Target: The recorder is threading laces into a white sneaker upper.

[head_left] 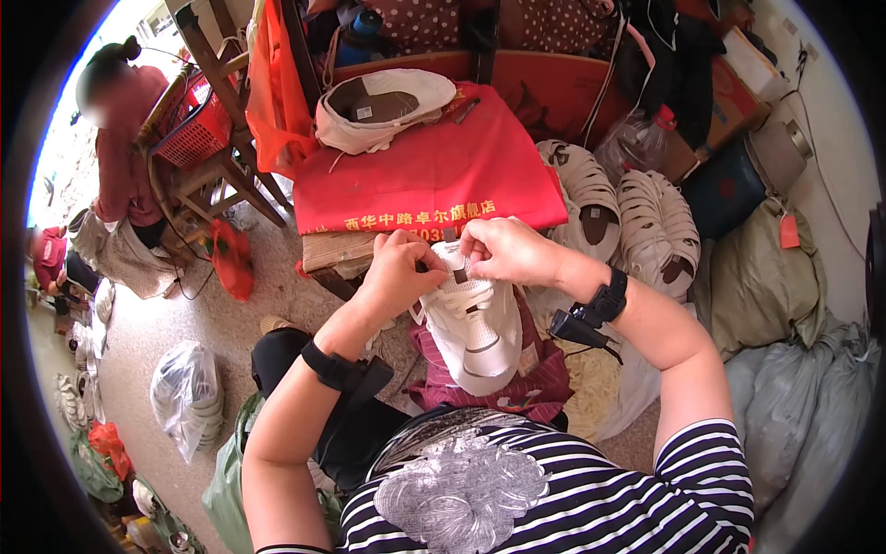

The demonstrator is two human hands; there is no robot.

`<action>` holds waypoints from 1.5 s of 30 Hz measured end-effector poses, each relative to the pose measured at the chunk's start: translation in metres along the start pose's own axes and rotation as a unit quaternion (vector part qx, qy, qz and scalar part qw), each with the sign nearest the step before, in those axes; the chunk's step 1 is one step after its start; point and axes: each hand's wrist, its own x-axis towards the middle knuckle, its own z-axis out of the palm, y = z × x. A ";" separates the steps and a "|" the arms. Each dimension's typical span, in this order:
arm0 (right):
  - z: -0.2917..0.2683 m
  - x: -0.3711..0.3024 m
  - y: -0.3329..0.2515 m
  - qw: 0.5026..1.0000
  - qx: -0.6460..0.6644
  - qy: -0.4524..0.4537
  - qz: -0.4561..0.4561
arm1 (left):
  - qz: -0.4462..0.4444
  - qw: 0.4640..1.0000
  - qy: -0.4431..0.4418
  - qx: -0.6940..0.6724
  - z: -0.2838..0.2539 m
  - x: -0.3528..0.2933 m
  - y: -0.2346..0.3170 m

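Note:
A white lace-up sneaker (475, 346) rests on a maroon striped cloth (544, 379) over my lap, its toe toward me. White shoelace (475, 300) crosses the front of the shoe, and a loose loop hangs at its left side. My left hand (399, 270) is closed in a pinch at the left edge of the shoe's upper lacing. Opposite it, my right hand (512, 251) pinches at the right edge beside the tongue. Both hands seem to hold the shoelace, though the fingers mostly hide it there.
Ahead, a low wooden stand (337, 249) under a red cloth (425, 175) carries another pale shoe (383, 106). Stacked white shoes (660, 222) stand at the right, beside sacks (766, 277). Bagged shoes (187, 397) sit on the floor at left; a person (125, 175) sits farther off.

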 end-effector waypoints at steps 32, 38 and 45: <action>0.006 -0.016 -0.010 0.926 -0.318 0.139 -0.148 | 0.078 0.984 0.150 0.063 0.014 -0.016 0.026; 0.009 -0.012 -0.003 0.981 -0.149 0.052 -0.114 | -0.029 0.994 0.100 0.034 0.016 -0.019 0.027; 0.027 -0.013 0.001 0.964 -0.182 0.137 -0.139 | -0.105 0.992 -0.005 0.067 0.001 -0.011 0.049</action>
